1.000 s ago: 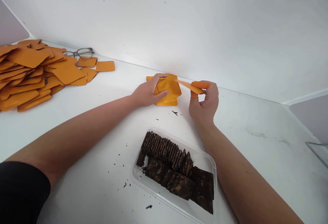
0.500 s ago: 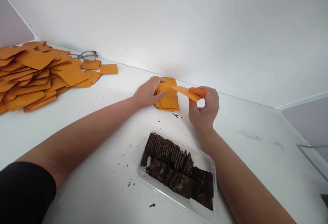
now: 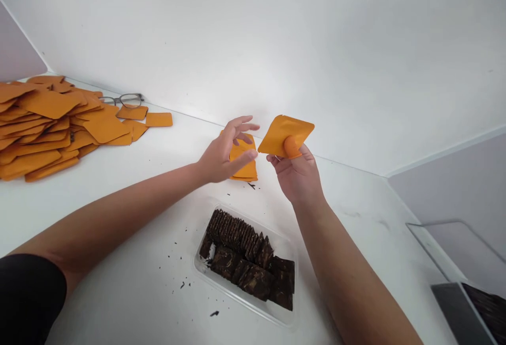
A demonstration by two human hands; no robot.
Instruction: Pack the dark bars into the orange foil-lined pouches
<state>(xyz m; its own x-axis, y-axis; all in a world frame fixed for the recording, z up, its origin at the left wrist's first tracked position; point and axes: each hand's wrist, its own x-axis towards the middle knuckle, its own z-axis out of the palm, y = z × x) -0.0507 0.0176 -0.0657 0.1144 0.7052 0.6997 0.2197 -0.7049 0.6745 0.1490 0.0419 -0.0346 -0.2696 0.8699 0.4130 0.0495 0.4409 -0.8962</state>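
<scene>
My right hand (image 3: 298,174) grips an orange paper pouch (image 3: 279,133), raised above the table, with an orange finger cot on the thumb pressing its face. To its left, my left hand (image 3: 227,150) is open, fingers apart and thumb stretched toward the pouch without touching it. Beneath and behind the left hand lies a stack of orange pouches (image 3: 247,170), partly hidden by it. Nearer to me stands a clear plastic tub (image 3: 272,316) holding thin dark brown squares (image 3: 237,234), some on edge in a row, others lying flatter.
A large heap of orange pouches (image 3: 51,124) lies at the left, with eyeglasses (image 3: 130,100) behind it against the white wall. Dark crumbs (image 3: 214,313) are scattered around the tub. A dark-filled container (image 3: 484,303) shows at the lower right edge.
My right hand has turned the pouch so its broad face shows. My left hand has lifted off the stack and opened its fingers. The view has shifted to the right.
</scene>
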